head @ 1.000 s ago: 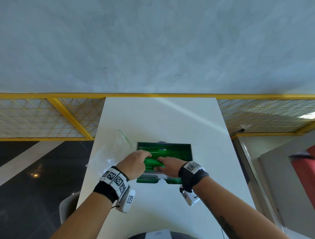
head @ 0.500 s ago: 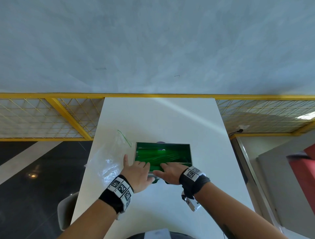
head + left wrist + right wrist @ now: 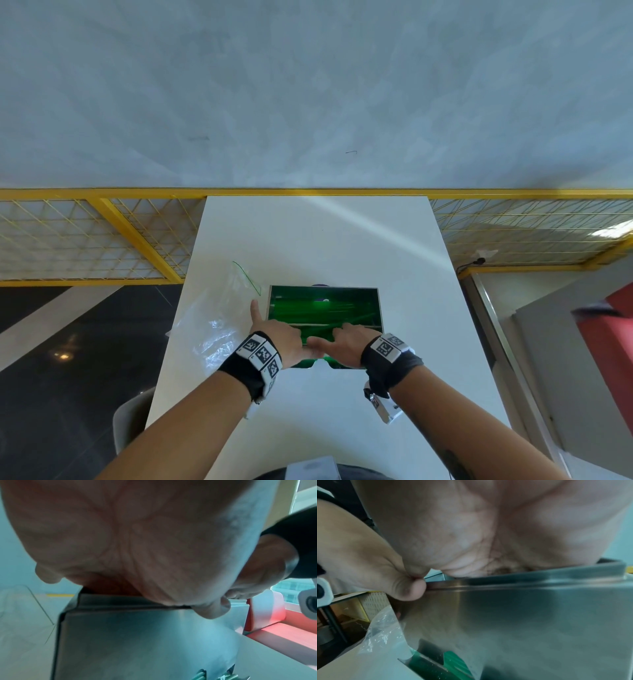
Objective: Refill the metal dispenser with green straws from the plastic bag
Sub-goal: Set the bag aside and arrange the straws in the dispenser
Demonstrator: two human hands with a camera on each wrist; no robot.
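The metal dispenser [image 3: 379,310] stands open on the white table [image 3: 308,240], full of green straws [image 3: 318,308]. My left hand [image 3: 282,337] and right hand [image 3: 344,341] lie side by side over its near rim. Their fingers reach in onto the straws, and the left little finger runs straight along the box's left side. In the left wrist view my left hand [image 3: 120,534] covers the top edge of the dispenser [image 3: 145,642]. The right wrist view has my right hand [image 3: 488,527] on the rim of the dispenser [image 3: 530,622], thumb tip against the left thumb. Neither hand grips anything. The clear plastic bag [image 3: 219,325] lies flat to the left.
A yellow mesh railing [image 3: 102,240] runs behind and beside the table, with a grey wall beyond. A chair [image 3: 132,421] stands at the table's near left corner. Green straws [image 3: 453,660] show in the dispenser's lower front slot. A red and grey panel [image 3: 599,342] stands on the right.
A second ago both hands gripped a bundle of green straws over the dispenser. The bundle now lies inside, and the hands have let go and drawn back to the near rim.
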